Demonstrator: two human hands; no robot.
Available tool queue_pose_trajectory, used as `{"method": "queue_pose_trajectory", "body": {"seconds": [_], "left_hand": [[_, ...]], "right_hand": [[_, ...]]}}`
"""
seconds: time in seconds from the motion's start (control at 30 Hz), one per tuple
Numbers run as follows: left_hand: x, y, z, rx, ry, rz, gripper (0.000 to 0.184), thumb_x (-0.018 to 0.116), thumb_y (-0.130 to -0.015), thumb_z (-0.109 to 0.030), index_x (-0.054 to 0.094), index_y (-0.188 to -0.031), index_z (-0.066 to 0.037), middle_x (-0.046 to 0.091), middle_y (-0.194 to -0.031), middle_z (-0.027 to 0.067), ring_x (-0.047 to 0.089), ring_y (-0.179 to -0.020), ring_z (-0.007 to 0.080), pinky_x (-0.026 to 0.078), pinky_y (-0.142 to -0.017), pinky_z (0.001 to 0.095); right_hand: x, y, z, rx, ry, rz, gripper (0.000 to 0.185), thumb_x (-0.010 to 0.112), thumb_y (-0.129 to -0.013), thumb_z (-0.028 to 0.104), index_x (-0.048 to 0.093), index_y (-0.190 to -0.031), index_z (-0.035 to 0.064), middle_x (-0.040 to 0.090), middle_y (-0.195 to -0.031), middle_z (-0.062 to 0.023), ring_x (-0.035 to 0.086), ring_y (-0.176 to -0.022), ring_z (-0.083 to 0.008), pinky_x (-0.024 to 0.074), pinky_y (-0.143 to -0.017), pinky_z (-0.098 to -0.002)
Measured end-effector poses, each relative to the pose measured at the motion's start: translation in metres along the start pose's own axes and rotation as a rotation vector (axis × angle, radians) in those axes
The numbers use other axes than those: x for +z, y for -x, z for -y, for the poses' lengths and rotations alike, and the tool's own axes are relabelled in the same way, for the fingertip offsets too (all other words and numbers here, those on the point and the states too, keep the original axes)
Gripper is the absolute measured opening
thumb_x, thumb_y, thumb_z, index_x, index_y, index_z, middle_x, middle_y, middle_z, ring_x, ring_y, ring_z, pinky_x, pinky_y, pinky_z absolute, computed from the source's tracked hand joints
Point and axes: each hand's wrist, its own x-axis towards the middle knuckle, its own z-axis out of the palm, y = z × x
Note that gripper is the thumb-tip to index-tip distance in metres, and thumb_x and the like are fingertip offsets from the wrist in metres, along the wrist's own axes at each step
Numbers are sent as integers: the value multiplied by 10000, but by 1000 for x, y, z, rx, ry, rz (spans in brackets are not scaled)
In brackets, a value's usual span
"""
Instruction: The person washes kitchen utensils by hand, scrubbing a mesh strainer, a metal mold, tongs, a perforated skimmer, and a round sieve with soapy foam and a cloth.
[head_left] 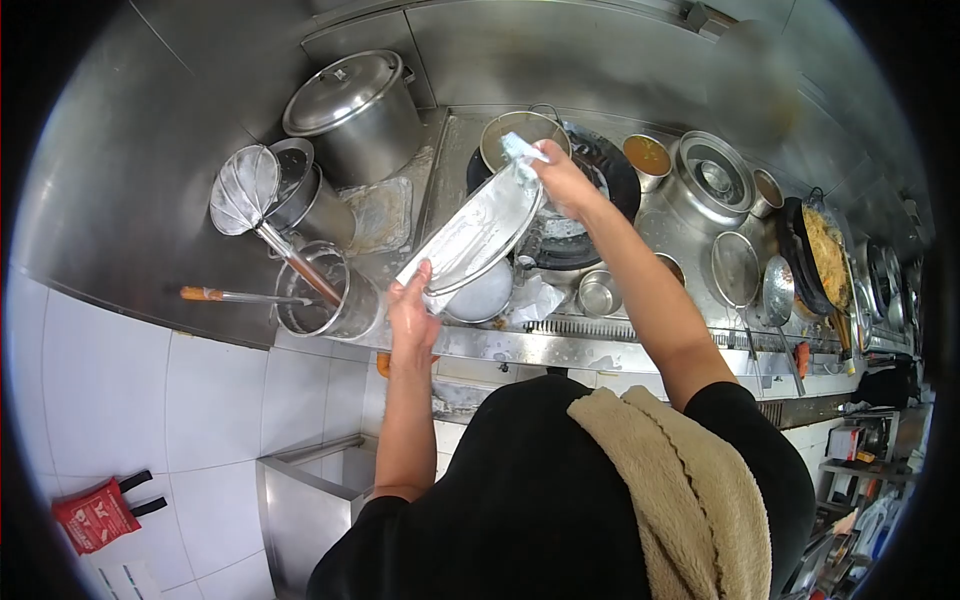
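Note:
In the head view I see a shiny oval metal tray (pixel 470 235) tilted above the stove counter. My left hand (pixel 412 308) is closed on its lower left end, with the thumb over the rim. At the tray's upper right end, my right hand (pixel 565 182) pinches a crumpled white wipe (pixel 522 148), which touches or nearly touches the rim. Behind the tray are a round mesh strainer (pixel 515 130) and a black wok burner (pixel 607 165). Under its lower edge sits a whitish round bowl (pixel 482 295), partly covered. A crumpled white paper (pixel 540 298) lies beside the bowl.
A lidded stockpot (pixel 355 110) stands back left, near a wire skimmer (pixel 245 190) and a metal bucket (pixel 355 300) holding a brush (pixel 215 294). On the right are a pot of orange-brown liquid (pixel 647 157), stacked pans (pixel 715 178), a strainer (pixel 735 268) and a food-filled wok (pixel 820 250).

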Motion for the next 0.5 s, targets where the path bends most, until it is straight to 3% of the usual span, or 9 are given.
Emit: {"method": "queue_pose_trajectory", "body": {"seconds": [0.03,0.17,0.27,0.43,0.47,0.5], "left_hand": [[4,3,6,-4,49,0,287,690,-946,-127,660,-1158,64,712,-1113,153,691,-1008,252,544,-921,391],[11,9,18,-33,160,-23,278,671,-959,-131,663,-1163,57,706,-1129,161,685,-1034,253,545,-927,395],[9,8,16,-1,121,-8,243,673,-954,-102,669,-1146,48,709,-1129,153,688,-1017,235,546,-919,380],[-6,4,5,183,-298,58,125,710,-938,-85,706,-1010,18,722,-1027,72,657,-883,116,510,-780,259],[-2,5,-1,198,-423,43,104,718,-935,-85,712,-979,9,723,-1000,52,644,-850,91,497,-750,235],[22,12,-8,275,-501,73,148,715,-947,-117,711,-850,-5,702,-872,-7,574,-732,53,444,-637,224]], "right_hand": [[4,8,-1,-30,-133,-23,282,536,-998,53,499,-1278,54,609,-1176,-89,597,-1070,-199,482,-911,-331],[9,25,8,-522,220,-104,276,539,-1009,52,547,-1284,67,621,-1167,-62,594,-1109,-176,447,-1007,-308],[-11,18,-2,-320,303,10,275,571,-969,66,587,-1242,33,674,-1161,-108,624,-1114,-228,456,-1001,-320],[-20,26,1,-196,305,98,443,511,-1039,255,549,-1378,-28,657,-1299,-155,612,-1193,-244,441,-1046,-335],[-17,28,13,-21,232,51,480,517,-1039,294,529,-1398,-26,655,-1303,-163,604,-1215,-253,434,-1057,-338],[-14,17,8,-113,305,-66,466,525,-1033,291,539,-1368,-32,651,-1294,-187,605,-1215,-284,441,-1056,-364]]}}
